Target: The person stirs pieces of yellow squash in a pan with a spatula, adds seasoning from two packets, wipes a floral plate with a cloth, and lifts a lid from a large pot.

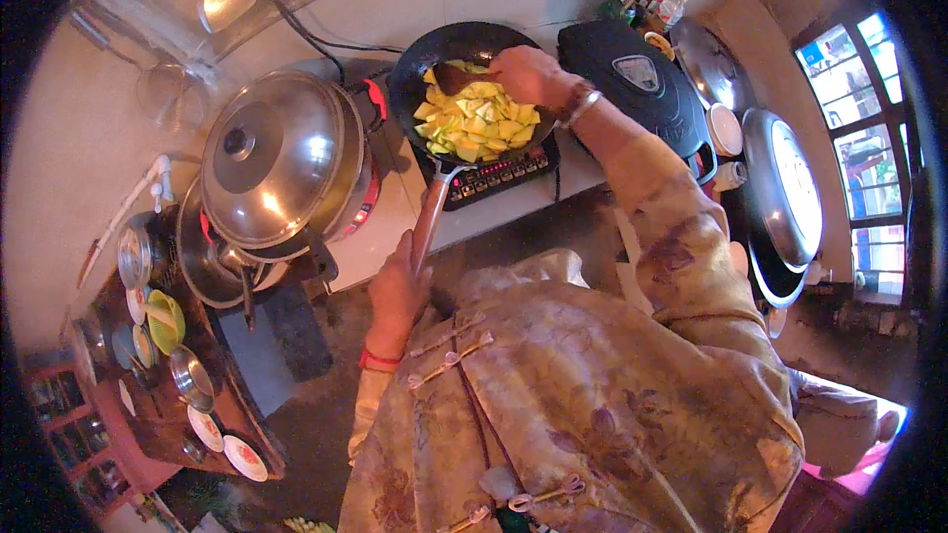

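Observation:
A black wok (405,105) sits on an induction cooker (500,174) whose control panel shows lit red marks. My left hand (398,292) grips the wok's wooden handle (431,220), close to my body. Inside the wok lies a heap of pale yellow-green vegetable slices (481,118). My right hand (535,78) reaches over the wok's right side and holds a brown wooden spatula (455,78), its blade resting against the slices at the upper left of the heap. The fingers hide the spatula's handle.
Left of the wok stands a large lidded steel pot (285,155). A black lidded appliance (633,81) is close on the right, with bottles (670,9) behind it. Plates (244,457) and a green basket (164,320) rest on a wooden table (159,422) at left. A cable (296,26) runs along the wall.

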`<move>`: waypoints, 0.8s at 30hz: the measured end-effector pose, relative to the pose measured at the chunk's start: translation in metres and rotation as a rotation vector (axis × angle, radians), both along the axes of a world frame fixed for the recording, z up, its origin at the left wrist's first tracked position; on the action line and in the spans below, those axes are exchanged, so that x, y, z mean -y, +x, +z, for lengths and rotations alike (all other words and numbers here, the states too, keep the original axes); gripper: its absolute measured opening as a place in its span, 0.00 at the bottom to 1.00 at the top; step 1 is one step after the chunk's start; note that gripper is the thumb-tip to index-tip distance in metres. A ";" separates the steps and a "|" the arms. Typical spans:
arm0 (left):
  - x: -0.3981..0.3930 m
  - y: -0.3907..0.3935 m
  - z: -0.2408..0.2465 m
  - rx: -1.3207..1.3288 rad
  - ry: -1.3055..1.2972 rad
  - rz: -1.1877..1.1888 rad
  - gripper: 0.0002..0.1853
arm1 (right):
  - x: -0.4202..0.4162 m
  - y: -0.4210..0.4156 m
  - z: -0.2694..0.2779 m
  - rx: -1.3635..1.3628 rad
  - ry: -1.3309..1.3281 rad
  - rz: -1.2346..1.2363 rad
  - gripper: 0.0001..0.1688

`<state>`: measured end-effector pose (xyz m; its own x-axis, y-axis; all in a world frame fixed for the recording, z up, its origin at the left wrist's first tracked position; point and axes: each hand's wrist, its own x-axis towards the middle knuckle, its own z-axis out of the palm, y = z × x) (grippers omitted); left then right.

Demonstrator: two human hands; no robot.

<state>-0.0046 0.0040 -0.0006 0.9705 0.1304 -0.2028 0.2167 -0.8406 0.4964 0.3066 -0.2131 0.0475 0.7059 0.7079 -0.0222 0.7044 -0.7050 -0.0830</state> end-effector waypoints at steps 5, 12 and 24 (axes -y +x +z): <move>-0.004 -0.004 -0.007 0.019 0.005 0.032 0.37 | -0.012 -0.057 0.078 -0.133 0.005 0.223 0.12; 0.000 -0.001 -0.001 0.037 0.013 0.013 0.36 | -0.013 -0.047 0.019 0.067 -0.192 0.014 0.11; -0.003 -0.005 -0.011 0.149 0.024 0.006 0.35 | 0.021 -0.059 0.020 0.084 -0.191 0.029 0.15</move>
